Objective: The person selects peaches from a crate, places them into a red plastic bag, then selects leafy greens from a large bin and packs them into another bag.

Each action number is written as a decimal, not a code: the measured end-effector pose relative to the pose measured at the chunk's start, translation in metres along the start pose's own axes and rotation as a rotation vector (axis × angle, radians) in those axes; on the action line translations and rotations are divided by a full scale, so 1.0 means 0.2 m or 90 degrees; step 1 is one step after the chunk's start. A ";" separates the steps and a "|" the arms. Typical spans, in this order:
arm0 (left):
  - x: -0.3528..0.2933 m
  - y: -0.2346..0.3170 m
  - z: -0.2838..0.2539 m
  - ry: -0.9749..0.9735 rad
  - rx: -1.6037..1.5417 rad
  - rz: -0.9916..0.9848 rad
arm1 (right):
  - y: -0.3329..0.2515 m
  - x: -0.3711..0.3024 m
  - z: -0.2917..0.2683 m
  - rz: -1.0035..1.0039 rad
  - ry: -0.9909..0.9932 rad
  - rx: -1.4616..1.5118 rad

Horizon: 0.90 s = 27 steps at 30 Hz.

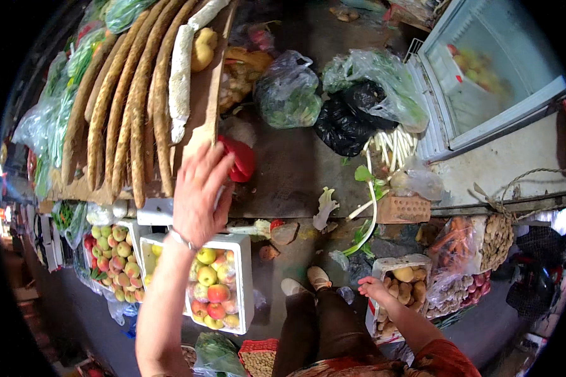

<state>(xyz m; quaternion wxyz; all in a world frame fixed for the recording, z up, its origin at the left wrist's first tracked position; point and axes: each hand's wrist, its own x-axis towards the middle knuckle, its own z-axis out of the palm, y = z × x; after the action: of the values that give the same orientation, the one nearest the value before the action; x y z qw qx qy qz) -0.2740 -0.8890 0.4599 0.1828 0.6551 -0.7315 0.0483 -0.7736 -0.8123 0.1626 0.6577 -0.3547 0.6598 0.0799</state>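
My left hand (201,191) reaches over the near edge of a tan board (201,135), back up and fingers stretched. Its fingertips lie beside a smooth red object (238,158) whose kind I cannot make out; whether they touch is unclear. On the board lie several long brown yams (138,107), a white-wrapped length (181,78) and a round yellowish potato-like vegetable (204,49). My right hand (374,289) hangs low, fingers partly spread and holding nothing visible, above the left edge of a white box of potatoes (375,327).
A white foam box of apples (244,283) stands below my left forearm, a peach box (116,254) left of it. Bagged greens (288,91), a black bag (346,125), white-stemmed vegetables (393,147) and a brick (404,210) lie ahead. A glass-doored cabinet (434,119) stands far right.
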 end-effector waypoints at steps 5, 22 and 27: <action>0.29 -0.27 0.08 -0.062 0.045 0.073 | -0.15 0.05 0.07 -0.023 -0.008 0.028; 0.33 -0.36 0.14 -0.273 -0.009 -0.068 | -1.74 1.36 0.06 -0.226 0.002 -0.506; 0.23 -0.39 0.12 -0.279 0.014 -0.045 | -2.62 1.57 0.19 -0.453 0.154 -0.530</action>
<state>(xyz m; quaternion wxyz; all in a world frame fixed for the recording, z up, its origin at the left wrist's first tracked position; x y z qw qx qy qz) -0.2065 -0.9492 0.4404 0.0140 0.6773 -0.7296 -0.0939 -0.4056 -1.2902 0.0580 0.3683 -0.7917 0.4830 0.0659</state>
